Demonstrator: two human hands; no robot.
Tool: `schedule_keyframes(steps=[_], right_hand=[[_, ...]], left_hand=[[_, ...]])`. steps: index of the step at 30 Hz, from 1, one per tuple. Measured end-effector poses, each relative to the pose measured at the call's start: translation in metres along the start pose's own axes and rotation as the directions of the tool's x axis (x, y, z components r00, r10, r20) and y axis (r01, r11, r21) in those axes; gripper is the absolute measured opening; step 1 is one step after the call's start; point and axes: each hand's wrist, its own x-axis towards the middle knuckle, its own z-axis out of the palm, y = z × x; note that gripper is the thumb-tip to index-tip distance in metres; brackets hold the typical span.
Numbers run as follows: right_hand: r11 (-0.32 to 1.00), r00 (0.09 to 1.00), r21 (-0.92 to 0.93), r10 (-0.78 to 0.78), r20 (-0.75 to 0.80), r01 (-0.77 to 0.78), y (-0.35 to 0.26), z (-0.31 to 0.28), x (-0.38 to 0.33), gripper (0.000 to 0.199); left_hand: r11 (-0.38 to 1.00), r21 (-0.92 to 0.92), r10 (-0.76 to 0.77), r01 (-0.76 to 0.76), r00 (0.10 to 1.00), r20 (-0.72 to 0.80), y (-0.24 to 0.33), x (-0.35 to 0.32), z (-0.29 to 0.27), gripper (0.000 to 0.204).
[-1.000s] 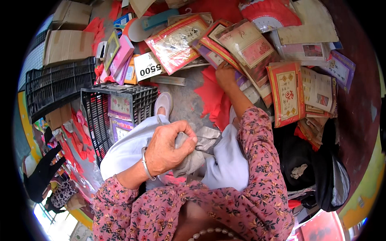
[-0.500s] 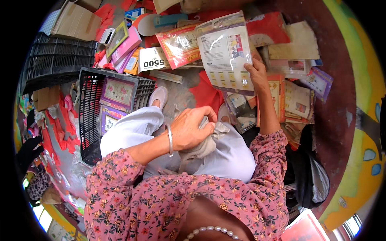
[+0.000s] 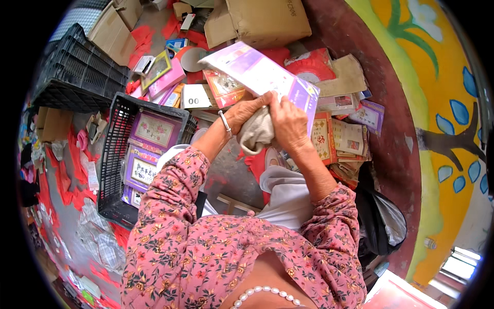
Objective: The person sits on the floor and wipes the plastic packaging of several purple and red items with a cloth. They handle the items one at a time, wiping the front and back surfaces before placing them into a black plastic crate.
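The left hand (image 3: 243, 113) clutches a beige cloth (image 3: 256, 133) (bunched), the right hand (image 3: 291, 123) a purple packet (image 3: 260, 69).

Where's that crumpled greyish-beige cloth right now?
In the head view, the cloth is bunched near the middle, between the left hand and the right hand, just below the purple-and-white packet in the picture.

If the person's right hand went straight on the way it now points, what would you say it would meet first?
The right hand would most likely meet the purple-and-white package first; it appears right at the fingers, though exact contact is hard to judge.
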Motion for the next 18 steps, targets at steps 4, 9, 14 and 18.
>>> schedule_keyframes(steps=[4,9,14,18], right_hand=[[0.997,0.970,0.000,-0.072,-0.233,0.074,-0.014,0.000,-0.006,0.034],[0.999,0.956,-0.001,-0.044,-0.290,0.045,-0.021,-0.004,-0.008,0.033],[0.919,0.930,0.352,-0.041,-0.365,0.179,-0.022,-0.023,-0.010,0.037],[0.701,0.960,0.660,-0.138,-0.245,0.269,-0.033,-0.022,-0.021,0.049]], left_hand=[[0.996,-0.094,-0.011,0.010,1.000,-0.009,0.000,-0.005,-0.002,0.032],[0.993,-0.045,0.109,-0.110,0.993,-0.040,-0.006,-0.003,-0.019,0.021],[0.944,0.188,0.298,-0.273,0.947,-0.122,-0.001,0.010,-0.029,0.040],[0.967,0.033,0.254,-0.252,0.957,-0.141,0.006,0.006,-0.021,0.026]])
